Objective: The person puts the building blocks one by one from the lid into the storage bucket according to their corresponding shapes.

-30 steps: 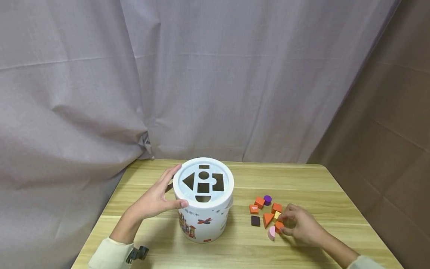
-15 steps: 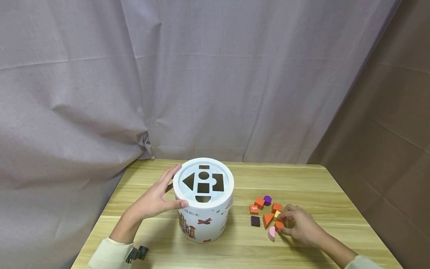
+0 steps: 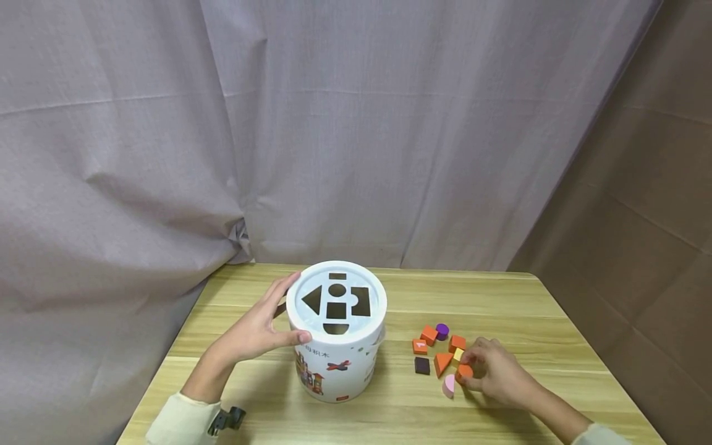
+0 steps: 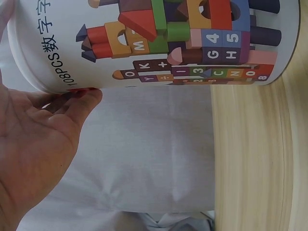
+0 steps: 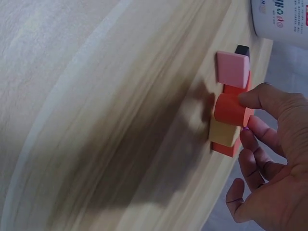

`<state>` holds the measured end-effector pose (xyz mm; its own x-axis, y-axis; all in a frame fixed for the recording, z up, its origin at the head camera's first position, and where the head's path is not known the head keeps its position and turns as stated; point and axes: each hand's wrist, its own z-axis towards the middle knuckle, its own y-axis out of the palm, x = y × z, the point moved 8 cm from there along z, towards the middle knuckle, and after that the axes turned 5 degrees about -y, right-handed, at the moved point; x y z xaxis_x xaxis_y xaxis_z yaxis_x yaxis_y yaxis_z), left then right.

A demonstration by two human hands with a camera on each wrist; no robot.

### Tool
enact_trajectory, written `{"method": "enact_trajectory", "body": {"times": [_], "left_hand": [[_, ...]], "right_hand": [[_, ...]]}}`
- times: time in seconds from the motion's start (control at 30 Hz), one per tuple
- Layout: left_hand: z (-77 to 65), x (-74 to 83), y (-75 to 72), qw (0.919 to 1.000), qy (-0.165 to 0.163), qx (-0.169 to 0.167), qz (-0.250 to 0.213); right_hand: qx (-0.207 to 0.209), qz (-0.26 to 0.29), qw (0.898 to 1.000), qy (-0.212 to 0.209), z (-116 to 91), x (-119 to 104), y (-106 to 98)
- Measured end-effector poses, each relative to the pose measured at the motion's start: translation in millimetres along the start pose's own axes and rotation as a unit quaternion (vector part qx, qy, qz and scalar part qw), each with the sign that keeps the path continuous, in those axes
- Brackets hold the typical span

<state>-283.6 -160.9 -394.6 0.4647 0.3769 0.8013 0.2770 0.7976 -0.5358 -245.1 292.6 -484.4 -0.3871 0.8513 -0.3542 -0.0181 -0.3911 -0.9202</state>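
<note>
A white bucket (image 3: 337, 371) with a shape-sorter lid (image 3: 303, 318) stands upright on the table; the lid has several cut-outs, among them a triangle, a circle and a square. My left hand (image 3: 253, 327) holds its rim from the left, thumb on the near edge, other fingers along the far left side. My right hand (image 3: 497, 374) pinches an orange cylinder block (image 5: 231, 109) between thumb and fingertips. Beside that block lie a pink half-round block (image 3: 449, 386), a yellow block (image 3: 458, 356) and an orange triangle block (image 3: 442, 363).
Left of the right hand, more blocks lie loose: a black block (image 3: 422, 366), a purple cylinder (image 3: 442, 332) and several orange ones (image 3: 429, 335). Grey curtains (image 3: 356, 154) hang behind the wooden table (image 3: 473, 296) and at its sides.
The orange cylinder in my right fingers has risen very slightly against the blocks around it. My left hand and the bucket stay where they were.
</note>
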Motion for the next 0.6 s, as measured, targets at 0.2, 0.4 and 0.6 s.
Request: {"method": "enact_trajectory", "body": {"times": [0.2, 0.4, 0.6], "left_hand": [[-0.3, -0.7, -0.4, 1.0, -0.002, 0.001, 0.002], [-0.9, 0.2, -0.8, 1.0, -0.004, 0.002, 0.002], [-0.1, 0.5, -0.1, 1.0, 0.001, 0.0, -0.002]], "right_hand": [[0.004, 0.01, 1.0, -0.001, -0.4, -3.8, -12.7], [0.042, 0.009, 0.999, -0.03, 0.8, -10.5, -28.1], [0.066, 0.001, 0.996, -0.06, 2.5, -19.2, -46.5]]}}
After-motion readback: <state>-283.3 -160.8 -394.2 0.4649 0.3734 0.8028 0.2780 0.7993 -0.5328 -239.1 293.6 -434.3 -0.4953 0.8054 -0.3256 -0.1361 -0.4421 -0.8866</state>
